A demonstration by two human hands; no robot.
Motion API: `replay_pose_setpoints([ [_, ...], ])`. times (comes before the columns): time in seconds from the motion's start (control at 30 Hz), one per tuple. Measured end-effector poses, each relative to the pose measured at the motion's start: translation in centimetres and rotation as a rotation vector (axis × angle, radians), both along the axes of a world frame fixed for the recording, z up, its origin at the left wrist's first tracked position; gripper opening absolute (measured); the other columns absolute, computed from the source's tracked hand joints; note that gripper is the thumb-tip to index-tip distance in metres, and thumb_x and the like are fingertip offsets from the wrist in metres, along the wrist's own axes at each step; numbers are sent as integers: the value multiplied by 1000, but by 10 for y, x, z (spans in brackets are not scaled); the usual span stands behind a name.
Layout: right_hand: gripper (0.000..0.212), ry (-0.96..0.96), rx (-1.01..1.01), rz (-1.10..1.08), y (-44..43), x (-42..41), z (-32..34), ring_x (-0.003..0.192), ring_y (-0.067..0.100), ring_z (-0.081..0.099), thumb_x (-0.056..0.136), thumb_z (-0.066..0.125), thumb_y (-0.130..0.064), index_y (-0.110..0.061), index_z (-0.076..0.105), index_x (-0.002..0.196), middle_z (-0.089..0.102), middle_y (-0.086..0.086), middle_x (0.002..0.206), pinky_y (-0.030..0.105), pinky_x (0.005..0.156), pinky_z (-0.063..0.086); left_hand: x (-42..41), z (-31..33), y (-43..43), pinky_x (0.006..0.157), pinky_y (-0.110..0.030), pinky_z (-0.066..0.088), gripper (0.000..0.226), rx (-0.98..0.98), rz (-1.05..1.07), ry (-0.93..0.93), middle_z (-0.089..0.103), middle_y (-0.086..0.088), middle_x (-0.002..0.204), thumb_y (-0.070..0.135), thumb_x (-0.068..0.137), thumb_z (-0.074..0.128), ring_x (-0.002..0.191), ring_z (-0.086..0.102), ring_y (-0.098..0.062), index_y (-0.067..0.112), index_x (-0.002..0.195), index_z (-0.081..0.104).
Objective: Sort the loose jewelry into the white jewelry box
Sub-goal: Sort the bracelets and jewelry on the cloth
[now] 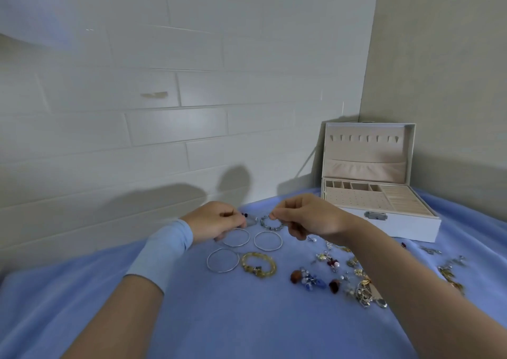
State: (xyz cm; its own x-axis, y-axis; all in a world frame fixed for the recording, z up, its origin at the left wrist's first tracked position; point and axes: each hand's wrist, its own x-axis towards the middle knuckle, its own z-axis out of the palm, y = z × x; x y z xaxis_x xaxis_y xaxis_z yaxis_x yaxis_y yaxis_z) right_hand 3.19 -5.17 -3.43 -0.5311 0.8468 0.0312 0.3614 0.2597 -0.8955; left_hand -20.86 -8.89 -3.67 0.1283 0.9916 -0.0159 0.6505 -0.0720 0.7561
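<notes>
A grey beaded bracelet (274,227) hangs pinched in the fingertips of the right hand (310,216) over the middle of the blue cloth (247,317). Just beside it, the left hand (211,221) grips a small dark-beaded piece (245,216). Three silver bangles (268,249) and a yellow bracelet (258,271) lie nearer. The open white jewelry box (384,227) sits at the far right corner.

A blue cloth (247,317) spreads below a white brick wall (164,84) that meets a plain beige wall (439,70) at right.

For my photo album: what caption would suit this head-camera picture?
Right hand pinches a grey beaded bracelet beside three silver bangles on blue cloth; white jewelry box stands open behind.
</notes>
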Motion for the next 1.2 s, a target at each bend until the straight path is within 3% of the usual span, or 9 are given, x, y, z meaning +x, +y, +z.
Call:
replay_pose_setpoints([
  [0.13,19,-173,46,5,-23,-20,-2,52,15,56,96,67,-19,-1,75,95,67,0,69,23,49,40,-30,1,-21,62,-23,37,20,-4,23,307,50,5,68,33,95,57,62,44,-13,29,85,75],
  [0.23,12,-296,25,42,-38,-35,-7,51,14,62,93,66,-12,-8,76,99,75,1,76,20,46,39,-48,0,-33,64,-18,37,25,-29,61,449,54,13,79,28,99,50,68,48,-5,24,93,74],
  [0.33,11,-423,36,61,-52,-45,-10,51,11,62,88,68,-14,-7,76,93,76,0,77,19,44,38,-63,-6,-40,78,-25,39,30,-60,125,521,59,6,100,26,101,44,86,54,-13,22,90,72],
  [0.47,9,-564,78,59,-60,-49,-13,46,7,51,79,76,-21,-18,80,87,62,-6,56,25,49,43,-80,-23,-41,91,-29,42,29,-56,181,620,64,-2,119,26,100,45,104,58,-22,21,94,73],
  [0.6,8,-641,108,105,-65,-49,-14,50,12,52,78,79,-22,-22,81,86,68,-1,66,26,56,45,-82,-40,-36,91,-29,42,22,-28,224,631,64,-3,122,29,99,50,108,57,-24,20,107,68],
  [0.8,9,-725,107,137,-69,-37,0,52,14,62,81,76,-31,-25,81,86,76,-11,81,25,69,52,-73,-35,-34,100,-39,45,26,40,287,762,53,0,126,39,95,54,120,50,-24,38,121,58],
  [0.87,10,-728,122,135,-67,-27,9,54,13,65,87,72,-32,-26,80,87,76,-16,84,25,78,52,-59,-26,-31,100,-39,44,25,106,290,731,51,-1,125,40,95,53,121,49,-25,37,119,61],
  [1.03,12,-644,296,-78,-36,16,25,49,6,63,94,66,-25,-26,77,98,77,-13,81,26,70,56,1,-6,-13,91,-34,48,19,193,157,399,64,6,113,35,97,53,102,60,-18,30,112,64],
  [1.2,16,-606,401,-309,-1,58,14,59,5,63,93,66,-15,-24,79,95,74,-8,87,24,64,54,72,-3,15,94,-34,47,26,172,-14,346,62,3,119,33,102,46,106,59,-19,26,121,62],
])
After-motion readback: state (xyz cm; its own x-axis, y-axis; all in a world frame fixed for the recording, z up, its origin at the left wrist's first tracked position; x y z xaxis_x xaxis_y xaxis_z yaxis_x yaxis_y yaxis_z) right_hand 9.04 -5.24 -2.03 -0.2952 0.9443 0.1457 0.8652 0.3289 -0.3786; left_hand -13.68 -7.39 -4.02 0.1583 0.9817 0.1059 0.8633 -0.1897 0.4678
